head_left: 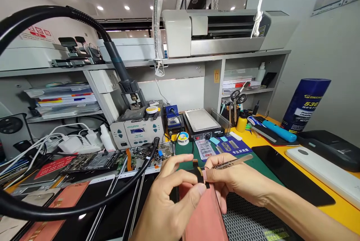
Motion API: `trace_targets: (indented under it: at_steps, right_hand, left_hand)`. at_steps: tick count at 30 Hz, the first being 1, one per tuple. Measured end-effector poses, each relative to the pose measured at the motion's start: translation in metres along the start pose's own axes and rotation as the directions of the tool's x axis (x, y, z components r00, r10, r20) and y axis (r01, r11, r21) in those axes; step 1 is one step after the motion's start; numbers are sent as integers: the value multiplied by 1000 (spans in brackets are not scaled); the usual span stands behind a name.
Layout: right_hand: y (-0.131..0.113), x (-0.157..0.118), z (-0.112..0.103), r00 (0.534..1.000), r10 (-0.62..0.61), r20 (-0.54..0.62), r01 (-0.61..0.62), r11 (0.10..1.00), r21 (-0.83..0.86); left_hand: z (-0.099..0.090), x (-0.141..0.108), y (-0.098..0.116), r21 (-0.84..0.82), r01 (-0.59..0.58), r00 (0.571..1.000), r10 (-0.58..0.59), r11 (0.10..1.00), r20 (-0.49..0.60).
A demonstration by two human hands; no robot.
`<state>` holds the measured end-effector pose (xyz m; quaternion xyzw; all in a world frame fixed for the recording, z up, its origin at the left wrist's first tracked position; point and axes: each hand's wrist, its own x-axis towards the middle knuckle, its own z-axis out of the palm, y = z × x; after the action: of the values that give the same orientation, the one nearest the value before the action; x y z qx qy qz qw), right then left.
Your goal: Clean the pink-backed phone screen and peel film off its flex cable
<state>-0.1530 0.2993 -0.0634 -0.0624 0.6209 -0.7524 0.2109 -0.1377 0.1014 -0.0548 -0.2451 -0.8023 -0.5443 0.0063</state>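
Near the bottom middle, my left hand (pixel 173 199) pinches a small black flex piece (pixel 199 174) with gold-coloured contacts between thumb and a finger. From the other side, my right hand (pixel 230 177) has its fingertips at the piece's right edge. Silver tweezers (pixel 232 162) lie held in my right hand, pointing out to the right. Below both hands is a salmon-pink panel (pixel 206 214) with a dark edge. Its upper end is partly hidden by my fingers.
A black hose (pixel 92 209) loops across the left side over several phone screens. Behind stand a grey soldering station (pixel 137 132) and a hot plate (pixel 202 119). On the right are a black panel (pixel 292 175), a white device (pixel 323 175) and a blue can (pixel 305 104).
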Motion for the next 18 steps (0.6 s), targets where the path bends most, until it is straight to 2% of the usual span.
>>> trace_targets:
  at_steps: [4, 10, 13, 18]
  right_hand:
    - [2, -1, 3, 996, 65, 54, -66, 998, 18]
    - [4, -3, 6, 991, 102, 84, -106, 994, 40]
    - [4, -4, 8, 987, 117, 108, -122, 992, 37]
    - [6, -7, 10, 985, 114, 127, -118, 993, 17]
  left_hand:
    - [-2, 4, -2, -167, 60, 998, -56, 984, 27]
    - [-2, 3, -4, -222, 141, 990, -144, 965, 7]
    - [-2, 4, -4, -287, 179, 984, -178, 941, 29]
    - [-2, 7, -4, -326, 198, 980, -192, 924, 49]
